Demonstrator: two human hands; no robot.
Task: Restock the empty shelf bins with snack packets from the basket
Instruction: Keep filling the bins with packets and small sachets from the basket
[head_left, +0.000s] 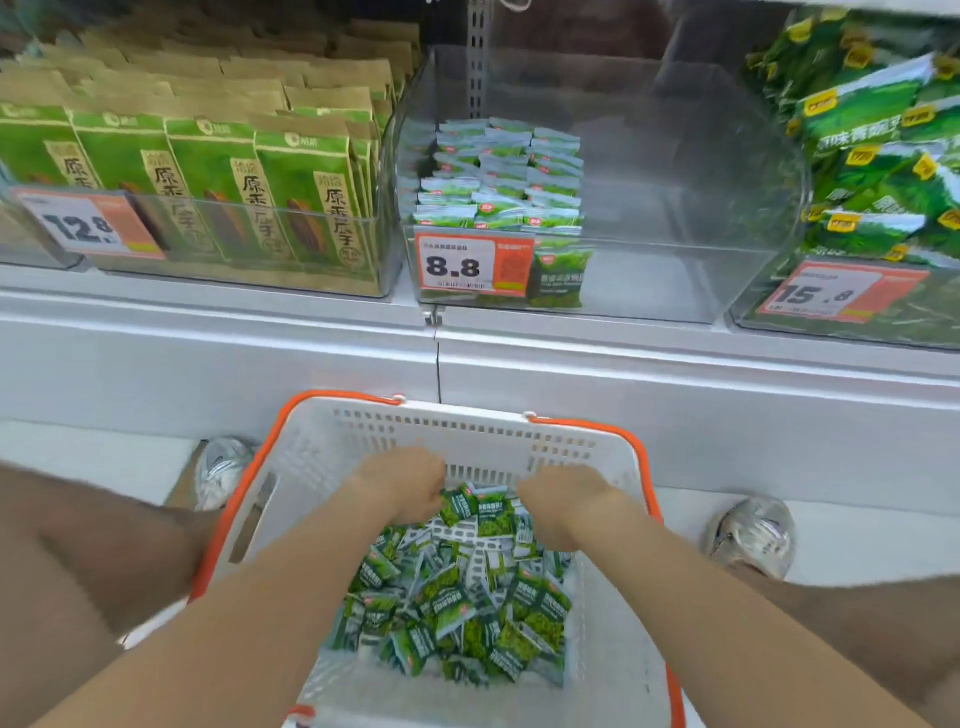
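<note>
A white basket (363, 441) with an orange rim sits on the floor between my knees. A loose heap of small green snack packets (457, 613) lies in it. Both hands reach down into its far end. My left hand (402, 486) is closed on a few green packets at the top of the heap. My right hand (563, 501) is curled, fingers down among the packets; what it grips is hidden. On the shelf above stands a clear bin (675, 218) with rows of the same packets (498, 176) stacked on its left side and bare room on its right.
A bin of tall green and brown bags (208, 171) stands left of the clear bin, and a bin of larger green bags (883, 145) right of it. Price tags read 12.8, 8.8 (462, 265) and 15.8. My shoes (753, 535) flank the basket.
</note>
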